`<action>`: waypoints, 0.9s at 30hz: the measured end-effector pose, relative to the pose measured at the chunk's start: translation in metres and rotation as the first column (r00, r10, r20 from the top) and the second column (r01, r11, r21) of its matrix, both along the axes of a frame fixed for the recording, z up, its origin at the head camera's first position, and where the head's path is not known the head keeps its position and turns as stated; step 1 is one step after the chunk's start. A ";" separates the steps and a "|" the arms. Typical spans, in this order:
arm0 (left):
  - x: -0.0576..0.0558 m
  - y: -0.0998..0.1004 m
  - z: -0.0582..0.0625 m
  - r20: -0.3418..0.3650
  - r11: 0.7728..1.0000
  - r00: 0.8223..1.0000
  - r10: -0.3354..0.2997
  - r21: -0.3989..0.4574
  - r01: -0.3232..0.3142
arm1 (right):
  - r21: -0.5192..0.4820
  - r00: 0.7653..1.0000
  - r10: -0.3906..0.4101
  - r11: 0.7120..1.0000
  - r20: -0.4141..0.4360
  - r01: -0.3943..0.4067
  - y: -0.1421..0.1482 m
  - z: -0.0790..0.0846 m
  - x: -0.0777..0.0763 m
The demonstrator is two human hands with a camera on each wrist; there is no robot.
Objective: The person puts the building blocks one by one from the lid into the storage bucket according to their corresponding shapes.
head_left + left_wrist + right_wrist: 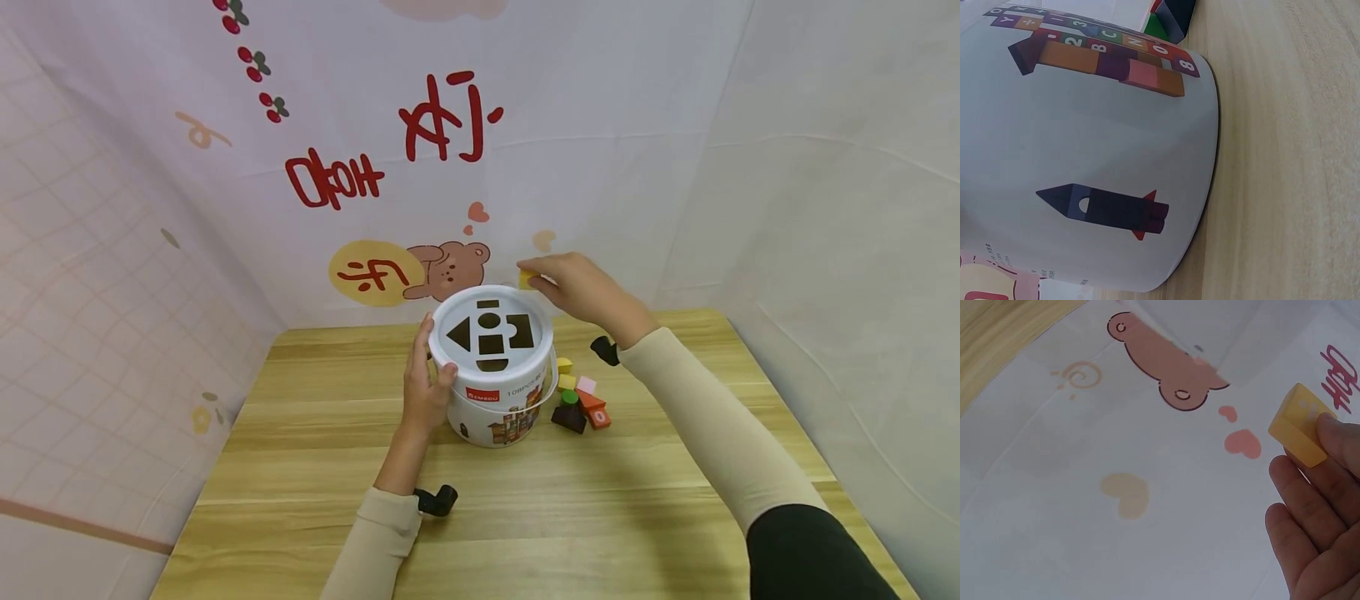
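Observation:
A white bucket [480, 421] stands on the table, printed with block pictures, its white lid [525, 367] pierced by several shaped holes. My left hand [426, 392] rests against the bucket's left side, fingers along it and thumb at the lid's rim. In the left wrist view the bucket's wall [1104, 150] fills much of the frame and the hand is out of sight. My right hand [581, 287] pinches a yellow block [1300, 425] between thumb and fingers, raised near the lid's far right edge. A pale mark shows on the block's face.
Right of the bucket lies a loose group of blocks, among them a black block [570, 418], a green cylinder [570, 397], a red triangle [592, 401] and a pink block [586, 385]. The bucket's handle [555, 375] hangs beside them. A printed white cloth [600, 183] stands behind the table [315, 467].

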State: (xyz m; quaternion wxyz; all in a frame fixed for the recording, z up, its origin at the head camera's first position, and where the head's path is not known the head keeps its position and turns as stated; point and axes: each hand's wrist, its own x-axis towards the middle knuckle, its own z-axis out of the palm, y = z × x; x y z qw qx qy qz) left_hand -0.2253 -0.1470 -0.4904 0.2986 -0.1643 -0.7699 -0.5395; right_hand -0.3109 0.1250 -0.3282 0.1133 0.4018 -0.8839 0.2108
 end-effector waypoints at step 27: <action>0.000 -0.001 -0.001 0.009 0.999 1.000 -0.018 0.029 0.017 | 0.104 0.993 0.035 0.993 0.115 -0.047 -0.053 -0.015 -0.012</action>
